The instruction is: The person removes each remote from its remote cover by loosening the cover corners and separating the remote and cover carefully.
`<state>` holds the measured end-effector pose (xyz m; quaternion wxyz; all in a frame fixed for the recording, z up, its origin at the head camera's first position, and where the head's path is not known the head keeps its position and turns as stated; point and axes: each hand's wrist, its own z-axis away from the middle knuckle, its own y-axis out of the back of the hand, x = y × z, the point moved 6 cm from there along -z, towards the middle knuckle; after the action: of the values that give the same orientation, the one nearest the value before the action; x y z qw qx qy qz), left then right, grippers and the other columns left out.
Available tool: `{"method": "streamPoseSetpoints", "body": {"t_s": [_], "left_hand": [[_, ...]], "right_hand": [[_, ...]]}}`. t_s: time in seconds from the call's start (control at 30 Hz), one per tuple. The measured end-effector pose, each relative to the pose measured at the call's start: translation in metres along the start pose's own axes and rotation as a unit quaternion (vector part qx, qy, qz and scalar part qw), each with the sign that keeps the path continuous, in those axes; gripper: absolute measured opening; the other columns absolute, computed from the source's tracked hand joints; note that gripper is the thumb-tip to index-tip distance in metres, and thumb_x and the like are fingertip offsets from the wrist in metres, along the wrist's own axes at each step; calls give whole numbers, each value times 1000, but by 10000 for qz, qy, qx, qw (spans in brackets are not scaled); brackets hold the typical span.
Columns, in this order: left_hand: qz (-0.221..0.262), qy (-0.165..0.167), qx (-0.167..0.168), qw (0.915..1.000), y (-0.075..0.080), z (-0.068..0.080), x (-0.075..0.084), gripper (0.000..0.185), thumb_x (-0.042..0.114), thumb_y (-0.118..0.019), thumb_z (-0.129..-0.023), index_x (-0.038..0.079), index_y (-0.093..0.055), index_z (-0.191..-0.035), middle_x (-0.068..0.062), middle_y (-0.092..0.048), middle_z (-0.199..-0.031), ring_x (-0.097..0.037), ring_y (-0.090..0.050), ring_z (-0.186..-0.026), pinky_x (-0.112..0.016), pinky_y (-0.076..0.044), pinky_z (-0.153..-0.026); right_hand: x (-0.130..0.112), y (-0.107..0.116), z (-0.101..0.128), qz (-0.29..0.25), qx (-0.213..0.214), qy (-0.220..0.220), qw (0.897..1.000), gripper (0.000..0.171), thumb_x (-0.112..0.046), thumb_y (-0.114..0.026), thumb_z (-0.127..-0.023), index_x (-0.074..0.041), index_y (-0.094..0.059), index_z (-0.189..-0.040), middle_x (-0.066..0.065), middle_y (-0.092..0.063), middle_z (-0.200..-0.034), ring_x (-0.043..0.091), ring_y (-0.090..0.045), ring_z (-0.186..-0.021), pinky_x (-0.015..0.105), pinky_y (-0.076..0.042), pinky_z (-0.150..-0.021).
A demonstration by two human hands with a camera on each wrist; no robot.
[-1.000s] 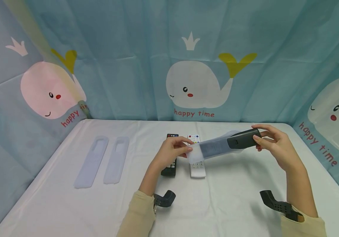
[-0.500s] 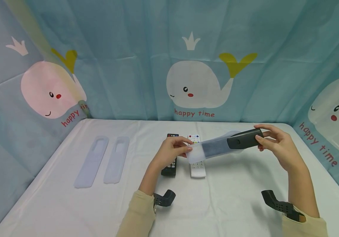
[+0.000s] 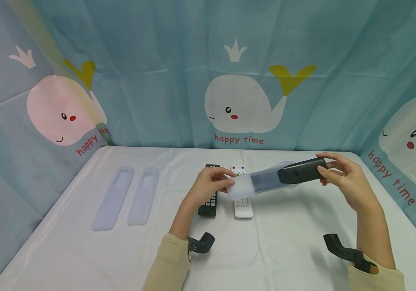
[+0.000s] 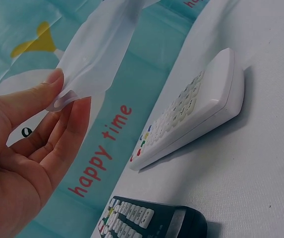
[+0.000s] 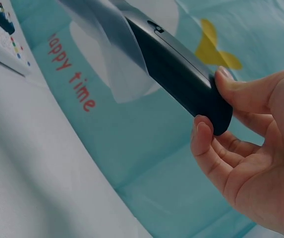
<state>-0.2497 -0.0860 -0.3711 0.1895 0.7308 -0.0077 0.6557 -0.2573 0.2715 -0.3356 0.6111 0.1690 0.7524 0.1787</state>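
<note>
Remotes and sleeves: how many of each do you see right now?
Remotes: 3 — dark one held, black one and white one on the table.
Sleeves: 3 — one partly on the held remote, two lying flat at left.
Total: 6

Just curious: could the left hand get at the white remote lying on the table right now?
Probably not at once: the left hand pinches the clear sleeve just above the white remote; nothing else blocks it.

Both forearms reach up from the lower frame edge; the left hand [image 3: 208, 185] pinches with thumb and forefinger at centre, the right hand [image 3: 342, 178] grips with curled fingers at right.
</note>
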Motion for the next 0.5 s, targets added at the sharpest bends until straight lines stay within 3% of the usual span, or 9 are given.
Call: {"method": "streamPoseSetpoints", "body": {"t_s": [0.33, 0.5], "left_hand": [[-6, -119, 4, 9999, 3, 2, 3, 22, 6, -74, -98, -3, -75, -118, -19, -77, -103, -14, -72, -81, -35, -65, -80], [-12, -115, 7, 9999, 4, 2, 4, 22, 5, -74, -98, -3, -76, -118, -18, -77, -105, -14, -72, -82, -31, -65, -78]], "right_hand": [[0, 3, 1, -75, 87, 41, 9999, 38, -11, -65, -105, -31, -64, -138, -17, -62, -98, 2, -68, -78, 13, -54, -73], [1, 5, 2, -201, 109, 41, 9997, 39, -10, -65, -105, -31, -64, -138, -17, -61, -100, 1, -68, -79, 13, -55, -72]]}}
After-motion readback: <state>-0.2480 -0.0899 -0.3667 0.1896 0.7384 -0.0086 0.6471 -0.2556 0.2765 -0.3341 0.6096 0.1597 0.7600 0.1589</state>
